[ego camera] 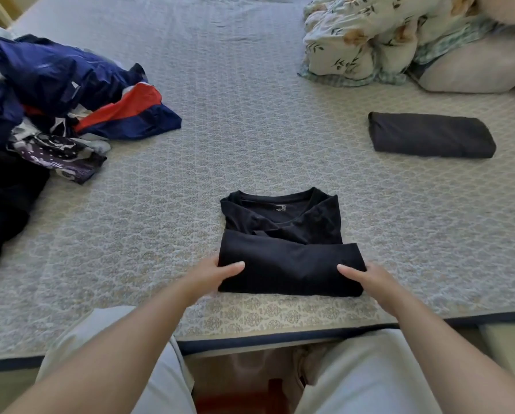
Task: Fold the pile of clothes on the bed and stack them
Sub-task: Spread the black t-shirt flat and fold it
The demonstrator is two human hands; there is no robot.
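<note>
A black T-shirt [283, 234] lies partly folded near the bed's front edge, collar facing away, its lower half doubled up over the body. My left hand [217, 273] grips the folded part at its left end, thumb on top. My right hand [367, 279] grips its right end the same way. A folded dark garment [429, 135] lies at the right of the bed. The unfolded pile of clothes [56, 100], blue, red and patterned, sits at the left.
The patterned grey bedspread [250, 115] covers the bed. A floral quilt [370, 40] and a pillow [474, 70] are bunched at the far right. A black garment [2, 210] hangs at the left edge. My legs stand against the bed's front edge.
</note>
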